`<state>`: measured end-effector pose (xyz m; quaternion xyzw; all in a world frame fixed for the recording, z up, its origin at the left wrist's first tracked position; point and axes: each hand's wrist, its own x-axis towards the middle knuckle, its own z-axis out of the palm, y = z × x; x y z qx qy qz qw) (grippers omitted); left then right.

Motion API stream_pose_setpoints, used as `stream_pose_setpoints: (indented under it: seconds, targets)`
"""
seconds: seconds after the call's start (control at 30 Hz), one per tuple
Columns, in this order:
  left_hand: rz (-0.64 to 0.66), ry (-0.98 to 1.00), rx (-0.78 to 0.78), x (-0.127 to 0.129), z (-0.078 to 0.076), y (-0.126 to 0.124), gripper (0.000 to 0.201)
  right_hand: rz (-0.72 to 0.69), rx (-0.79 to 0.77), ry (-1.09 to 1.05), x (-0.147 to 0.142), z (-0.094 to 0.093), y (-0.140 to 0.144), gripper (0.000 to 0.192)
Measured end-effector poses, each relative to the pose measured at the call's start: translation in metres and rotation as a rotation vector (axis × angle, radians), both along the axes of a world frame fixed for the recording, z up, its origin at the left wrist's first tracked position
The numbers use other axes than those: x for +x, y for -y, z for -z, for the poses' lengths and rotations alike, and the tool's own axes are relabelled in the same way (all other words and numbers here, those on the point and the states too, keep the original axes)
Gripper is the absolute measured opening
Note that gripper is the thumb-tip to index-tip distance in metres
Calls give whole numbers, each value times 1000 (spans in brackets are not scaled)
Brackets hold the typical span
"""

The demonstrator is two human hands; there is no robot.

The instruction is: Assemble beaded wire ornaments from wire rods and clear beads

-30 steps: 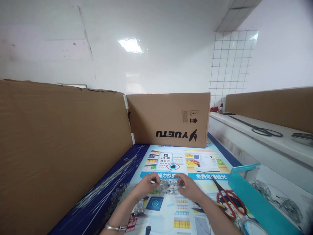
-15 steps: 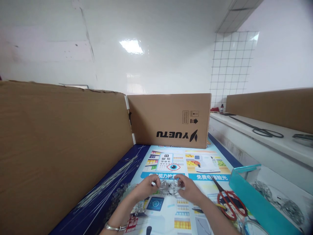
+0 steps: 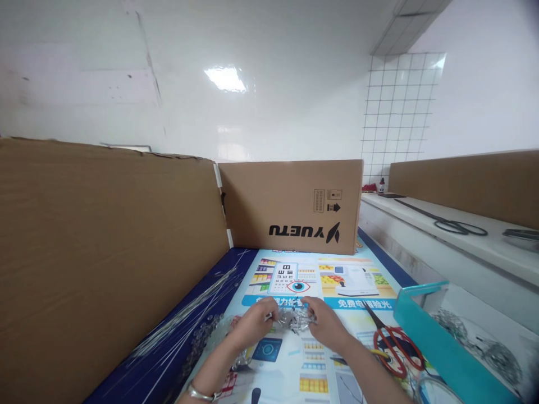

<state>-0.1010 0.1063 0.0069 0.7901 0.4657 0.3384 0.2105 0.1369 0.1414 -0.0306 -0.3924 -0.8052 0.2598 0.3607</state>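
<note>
Between my two hands is a small silvery, see-through piece (image 3: 293, 318) that looks like wire with clear beads; its exact kind is too fine to make out. My left hand (image 3: 257, 321) pinches its left side with thumb and forefinger. On the right side, my right hand (image 3: 323, 321) grips it with bent fingers. The piece is over the printed sheet (image 3: 286, 359) on the table. Beside my left forearm lies a heap of clear beads (image 3: 206, 331), partly covered by the arm. Long thin pale wires (image 3: 185, 314) stretch along the dark blue strip farther left.
Red-handled scissors (image 3: 398, 348) lie right of my right forearm. A teal-edged box (image 3: 446, 336) with wire pieces (image 3: 497, 359) stands beyond them. Cardboard walls (image 3: 290, 202) rise at the back and left (image 3: 105, 264). Black scissors (image 3: 458, 226) rest on the white ledge (image 3: 421, 216).
My left hand has shifted slightly right, and its fingers have turned a little on the silvery piece. The piece looks slightly turned. Both hands keep their grip.
</note>
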Motion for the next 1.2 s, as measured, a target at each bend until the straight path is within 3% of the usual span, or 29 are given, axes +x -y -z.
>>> stream_pose_setpoints:
  seconds: [0.47, 0.8, 0.97, 1.2]
  targets:
    - [38, -144, 82, 2, -9, 5, 30, -76, -42, -104, 1, -3, 5, 73]
    - [42, -197, 126, 15, -25, 14, 29, -154, -319, -359, 3, 1, -11, 62]
    - [50, -196, 126, 18, -29, 18, 28, -262, -490, -480, 9, -6, -13, 58]
    - [51, -179, 120, 18, -33, 17, 27, -340, -578, -580, 10, -17, -3, 51]
